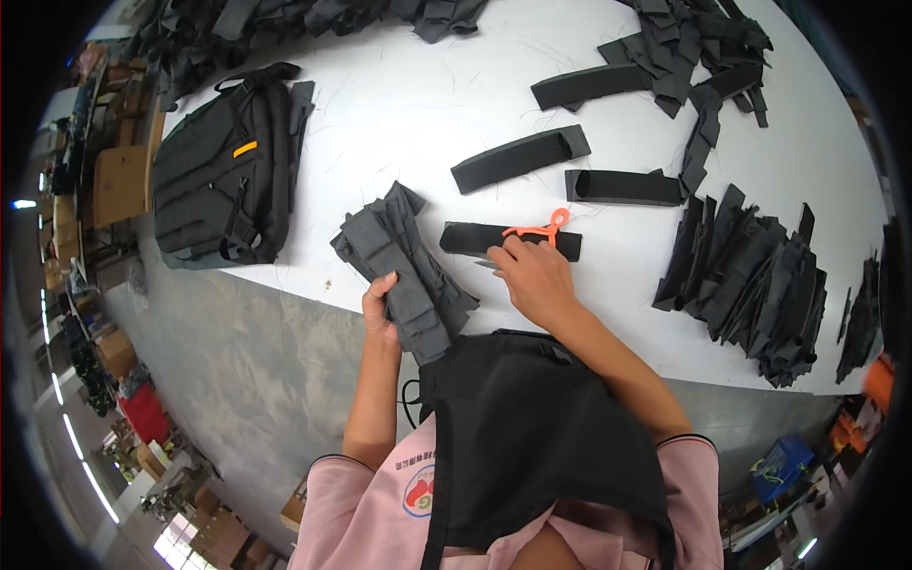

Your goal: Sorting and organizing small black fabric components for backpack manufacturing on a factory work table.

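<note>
My left hand (380, 306) is closed around a thick bundle of dark grey fabric strips (399, 275), which slants over the table's near edge. My right hand (534, 277) has its fingers bent together around a small pair of orange-handled scissors (553, 228). A bit of grey blade shows at the left of those fingers, and the rest is hidden by the hand. Beneath the scissors lies a flat black strip piece (463, 237). Two similar black pieces, one upper (521, 160) and one to the right (622, 187), rest just beyond.
A black backpack (223, 180) with an orange tab lies at the left of the white table (380, 123). Stacked dark strips (750, 285) fill the right side. Tangled strip piles sit along the far edge (285, 19) and far right (674, 47). Loose threads are scattered about.
</note>
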The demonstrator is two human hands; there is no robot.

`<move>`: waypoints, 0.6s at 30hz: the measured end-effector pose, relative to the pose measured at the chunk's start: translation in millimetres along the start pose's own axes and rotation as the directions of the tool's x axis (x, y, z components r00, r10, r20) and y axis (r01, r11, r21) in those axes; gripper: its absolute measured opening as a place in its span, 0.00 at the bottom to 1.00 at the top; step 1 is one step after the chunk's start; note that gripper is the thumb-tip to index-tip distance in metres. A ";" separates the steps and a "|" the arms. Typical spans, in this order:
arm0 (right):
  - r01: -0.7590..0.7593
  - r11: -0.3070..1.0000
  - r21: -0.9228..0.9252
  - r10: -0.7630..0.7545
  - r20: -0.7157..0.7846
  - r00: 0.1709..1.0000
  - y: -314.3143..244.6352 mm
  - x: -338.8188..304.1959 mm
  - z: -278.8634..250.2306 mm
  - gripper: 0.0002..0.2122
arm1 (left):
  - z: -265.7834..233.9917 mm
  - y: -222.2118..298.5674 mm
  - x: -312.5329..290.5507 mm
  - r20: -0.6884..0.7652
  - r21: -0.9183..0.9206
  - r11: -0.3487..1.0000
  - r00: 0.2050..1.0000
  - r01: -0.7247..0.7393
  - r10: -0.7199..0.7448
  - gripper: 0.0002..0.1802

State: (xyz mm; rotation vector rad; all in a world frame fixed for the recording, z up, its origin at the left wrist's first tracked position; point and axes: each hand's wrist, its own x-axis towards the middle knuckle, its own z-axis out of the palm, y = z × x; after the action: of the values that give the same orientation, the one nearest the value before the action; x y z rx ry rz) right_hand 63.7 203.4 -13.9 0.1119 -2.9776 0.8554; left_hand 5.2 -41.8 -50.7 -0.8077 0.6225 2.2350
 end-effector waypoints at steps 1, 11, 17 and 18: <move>0.000 1.000 0.003 0.000 0.003 1.000 -1.0 -1.2 0.8 0.09 | -1.9 0.3 -0.7 -0.008 0.012 1.000 1.000 -0.004 0.004 0.19; 0.151 0.986 -0.070 -0.148 0.049 0.988 -12.0 2.4 26.1 0.09 | -5.7 -1.0 -0.1 0.022 0.018 1.000 1.000 0.010 -0.010 0.22; -0.138 0.990 -0.006 0.137 -0.082 0.987 7.6 -32.5 -25.4 0.12 | -16.0 14.8 -15.4 0.024 0.052 0.996 0.997 -0.078 0.077 0.22; -0.268 0.961 -0.061 0.263 -0.082 0.961 11.8 -37.9 -33.4 0.14 | -14.4 18.2 -17.8 -0.024 0.102 0.989 0.994 -0.104 0.107 0.25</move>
State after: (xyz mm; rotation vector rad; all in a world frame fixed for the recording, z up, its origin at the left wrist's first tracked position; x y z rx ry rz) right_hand 101.1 233.3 5.9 -0.3225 -2.9920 0.7533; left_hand 7.7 -70.3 -44.7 -0.7735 0.8028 2.2700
